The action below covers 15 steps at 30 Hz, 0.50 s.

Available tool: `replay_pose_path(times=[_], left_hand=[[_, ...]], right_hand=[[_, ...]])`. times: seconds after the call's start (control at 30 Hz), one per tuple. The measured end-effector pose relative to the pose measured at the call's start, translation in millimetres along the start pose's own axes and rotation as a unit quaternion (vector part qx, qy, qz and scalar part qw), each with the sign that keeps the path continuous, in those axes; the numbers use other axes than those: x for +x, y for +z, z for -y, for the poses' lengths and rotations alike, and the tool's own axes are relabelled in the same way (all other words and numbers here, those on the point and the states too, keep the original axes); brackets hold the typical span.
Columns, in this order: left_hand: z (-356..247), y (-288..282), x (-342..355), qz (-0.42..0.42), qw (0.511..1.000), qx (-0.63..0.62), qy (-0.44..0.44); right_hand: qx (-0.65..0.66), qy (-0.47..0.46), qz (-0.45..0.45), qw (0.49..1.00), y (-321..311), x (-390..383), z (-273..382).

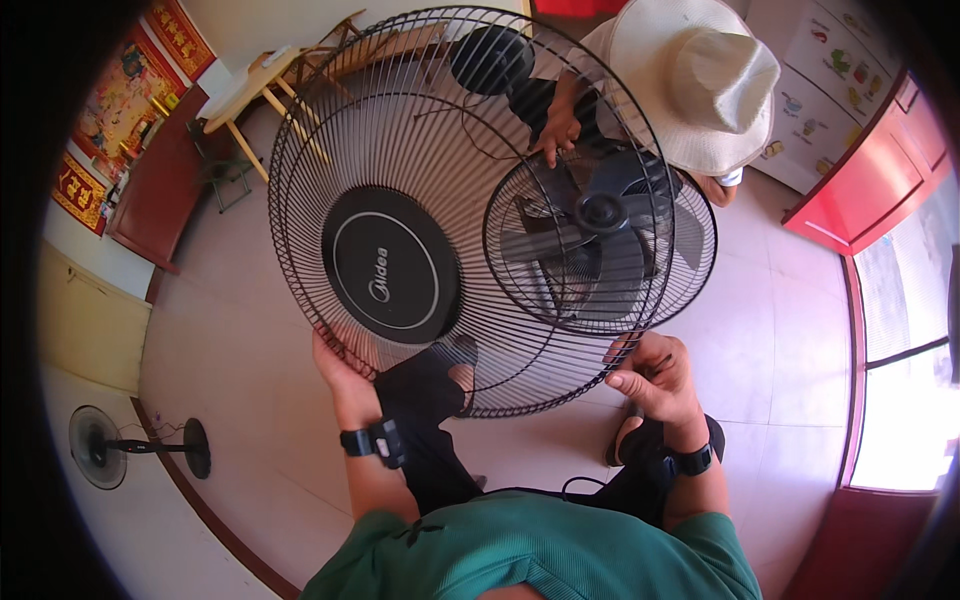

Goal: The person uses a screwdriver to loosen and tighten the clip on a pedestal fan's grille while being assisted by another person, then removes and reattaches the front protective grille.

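1. Your left hand (348, 375) holds the lower-left rim of the black fan grille (390, 265), its fingers behind the wires; you cannot tell how far they spread.
2. Your right hand (655, 378) pinches the lower-right rim between thumb and curled fingers.
3. The grille hangs tilted between your hands, above the pale tiled floor (240, 330).
4. Seen partly through it, a caged fan head (602, 213) sits near a co-worker's hand (558, 135).
5. Beyond are their wide-brimmed hat (720, 85) and a red door (885, 165).
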<state>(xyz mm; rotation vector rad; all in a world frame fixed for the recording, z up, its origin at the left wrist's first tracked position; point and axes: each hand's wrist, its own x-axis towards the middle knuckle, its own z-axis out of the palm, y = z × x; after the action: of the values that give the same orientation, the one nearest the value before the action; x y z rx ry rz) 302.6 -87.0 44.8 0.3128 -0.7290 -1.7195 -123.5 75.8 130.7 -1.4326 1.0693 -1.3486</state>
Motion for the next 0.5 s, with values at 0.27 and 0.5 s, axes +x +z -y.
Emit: replay_pose_path(times=[0.27,0.5], left_hand=[[9.1,32.3,16.2,-0.348,0.926,0.124,0.075],[-4.3,-3.8,23.7,-0.37,0.92,0.125,0.035]], right_hand=[[-0.048,0.017,-0.009,0.999,-2.8,39.4,-22.0],[-0.019,0.022,0.022,0.999,-6.0,41.4,-39.8]])
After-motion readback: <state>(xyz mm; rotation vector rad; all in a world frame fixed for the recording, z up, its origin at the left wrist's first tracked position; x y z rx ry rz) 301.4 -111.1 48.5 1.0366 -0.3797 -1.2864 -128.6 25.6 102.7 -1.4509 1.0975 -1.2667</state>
